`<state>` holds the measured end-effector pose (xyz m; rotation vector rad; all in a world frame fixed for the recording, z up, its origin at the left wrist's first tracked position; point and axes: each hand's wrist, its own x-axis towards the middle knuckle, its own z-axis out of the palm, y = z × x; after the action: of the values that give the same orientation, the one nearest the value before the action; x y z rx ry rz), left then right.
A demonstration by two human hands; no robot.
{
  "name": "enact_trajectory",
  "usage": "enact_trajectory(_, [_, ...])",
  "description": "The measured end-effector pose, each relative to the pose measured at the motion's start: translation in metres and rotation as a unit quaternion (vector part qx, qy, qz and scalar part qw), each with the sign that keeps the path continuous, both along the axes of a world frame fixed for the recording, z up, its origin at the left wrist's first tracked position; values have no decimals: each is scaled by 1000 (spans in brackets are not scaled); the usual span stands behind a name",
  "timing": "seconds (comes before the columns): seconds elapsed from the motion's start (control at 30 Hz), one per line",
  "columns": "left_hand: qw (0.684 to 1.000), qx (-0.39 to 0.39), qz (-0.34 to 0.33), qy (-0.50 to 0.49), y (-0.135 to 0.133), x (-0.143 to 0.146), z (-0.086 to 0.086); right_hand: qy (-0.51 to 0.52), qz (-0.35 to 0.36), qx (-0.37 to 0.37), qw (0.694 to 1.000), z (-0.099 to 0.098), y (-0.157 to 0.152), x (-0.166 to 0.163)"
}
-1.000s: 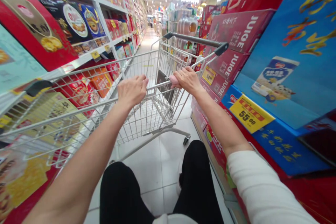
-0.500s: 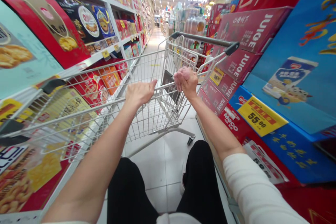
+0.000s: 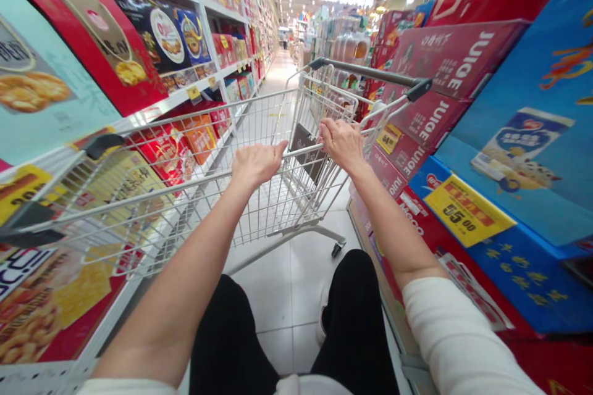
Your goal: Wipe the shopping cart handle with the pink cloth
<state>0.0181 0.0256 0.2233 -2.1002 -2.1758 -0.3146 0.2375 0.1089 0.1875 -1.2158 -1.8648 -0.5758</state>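
Note:
A wire shopping cart (image 3: 303, 228) stands sideways in front of me, its grey handle bar (image 3: 375, 73) at the upper right. My left hand (image 3: 258, 163) is closed around the near top rim of the basket, thumb pointing right along it. On the same rim, farther right, my right hand (image 3: 343, 141) curls its fingers over the wire close to the handle end. Behind the rim, between both hands, hangs a dark panel (image 3: 306, 151) inside the cart. The visible part of the basket holds no goods.
Shelves (image 3: 180, 99) of boxed snacks line the left, close to the cart's front end. Stacked red drink cartons (image 3: 430, 62) and a large blue box (image 3: 523, 136) crowd the right. White floor tiles (image 3: 273, 308) lie below, and a distant person (image 3: 284, 40) stands down the aisle.
My right hand has turned from palm up with bent fingers to palm down on the rim. My left hand keeps its hold. The view has shifted slightly left.

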Motion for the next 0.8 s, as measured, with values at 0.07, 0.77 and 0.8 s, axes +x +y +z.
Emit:
enact_trajectory(0.07, [1000,-2,3,5,-2,2,1,-12,18,-11,1000,-1,-4,-1])
enact_trajectory(0.77, [999,-8,-12,34,-12,4,1,-45,-2,61,997,-15,6,17])
enact_trajectory(0.8, [999,-4,-16,35,-13,4,1,-49,0,71,996,-15,11,26])
